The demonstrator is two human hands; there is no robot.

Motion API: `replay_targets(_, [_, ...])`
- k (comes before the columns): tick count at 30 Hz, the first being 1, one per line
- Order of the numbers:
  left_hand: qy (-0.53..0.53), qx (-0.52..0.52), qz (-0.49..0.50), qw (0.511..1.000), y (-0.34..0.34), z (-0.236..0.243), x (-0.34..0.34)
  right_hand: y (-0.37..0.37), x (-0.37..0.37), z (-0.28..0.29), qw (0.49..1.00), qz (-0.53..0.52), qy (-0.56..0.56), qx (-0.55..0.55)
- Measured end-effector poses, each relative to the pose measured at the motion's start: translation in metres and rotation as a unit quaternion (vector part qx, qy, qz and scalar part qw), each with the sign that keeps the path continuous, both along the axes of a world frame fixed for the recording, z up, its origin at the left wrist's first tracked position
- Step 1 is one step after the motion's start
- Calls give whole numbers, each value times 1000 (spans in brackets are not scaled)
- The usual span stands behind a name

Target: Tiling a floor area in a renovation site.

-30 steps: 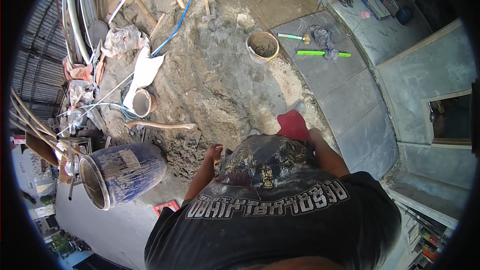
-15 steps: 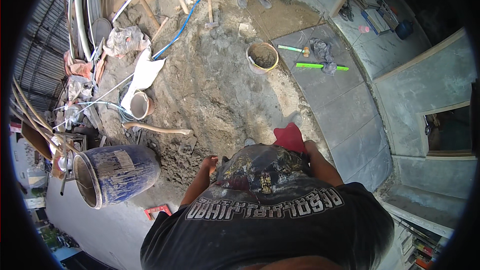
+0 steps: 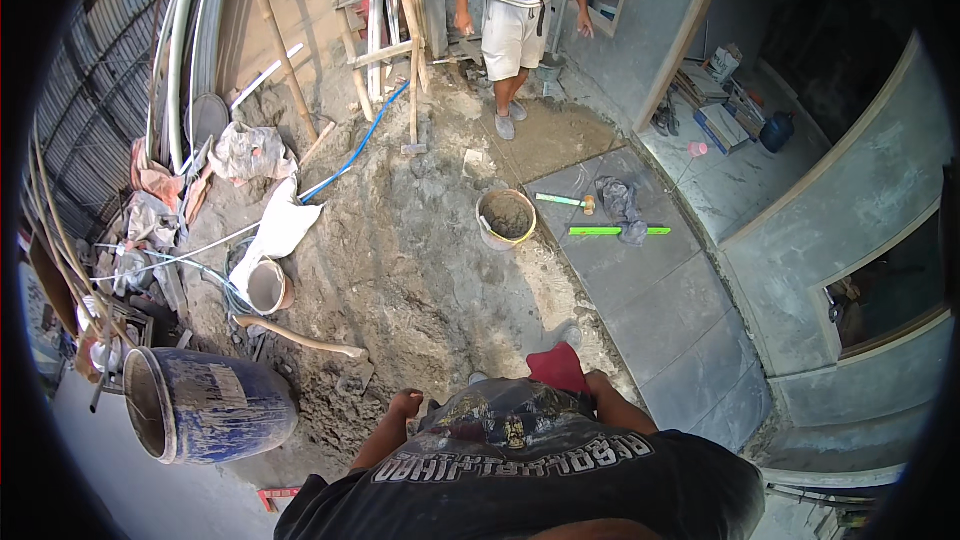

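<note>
My left hand [image 3: 407, 403] hangs low beside my body, fingers curled in, with nothing visible in it. A red cloth [image 3: 558, 368] shows in front of my shirt at the end of my right arm. My right hand [image 3: 597, 380] is at the cloth's edge and seems to grip it, though its fingers are mostly hidden. Ahead of me a bucket [image 3: 505, 218] of grey mortar stands on the rough ground. On the dark floor tiles [image 3: 650, 290] to its right lie a bright green straightedge [image 3: 598, 231], a mallet [image 3: 588, 205] and a crumpled dark plastic bag [image 3: 622, 202].
A co-worker [image 3: 517, 20] stands at the far end beside wet mortar. At left lie a blue drum [image 3: 220, 405], an empty bucket [image 3: 268, 287], a white sack [image 3: 285, 230] and a wooden handle [image 3: 300, 336]. A bamboo ladder [image 3: 380, 55] and a blue hose [image 3: 365, 145] are farther back.
My view has tilted up, so the scene sits lower and the co-worker's torso shows. The co-worker's feet are now closer together. Both my arms stay low, the red cloth still at my right.
</note>
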State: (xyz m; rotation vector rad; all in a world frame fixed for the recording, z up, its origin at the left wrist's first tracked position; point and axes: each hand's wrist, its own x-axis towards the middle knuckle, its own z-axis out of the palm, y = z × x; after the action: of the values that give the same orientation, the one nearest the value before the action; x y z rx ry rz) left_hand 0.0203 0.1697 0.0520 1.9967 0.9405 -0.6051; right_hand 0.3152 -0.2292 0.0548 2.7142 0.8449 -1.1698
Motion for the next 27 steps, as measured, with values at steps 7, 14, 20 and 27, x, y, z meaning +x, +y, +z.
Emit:
replay_targets(7, [-55,40,-82,994,6,-40,-2,-11,13,-17,999,-17,-25,18])
replay_targets(14, [-18,-32,62,997,-10,-2,-4,-5,15,2,999,20,-39,26])
replay_targets(20, [-6,-46,78,996,-15,2,-5,-8,13,2,999,31,-37,26])
replay_targets(27, [2,-23,69,997,-16,21,9,-9,15,-4,999,13,-25,19])
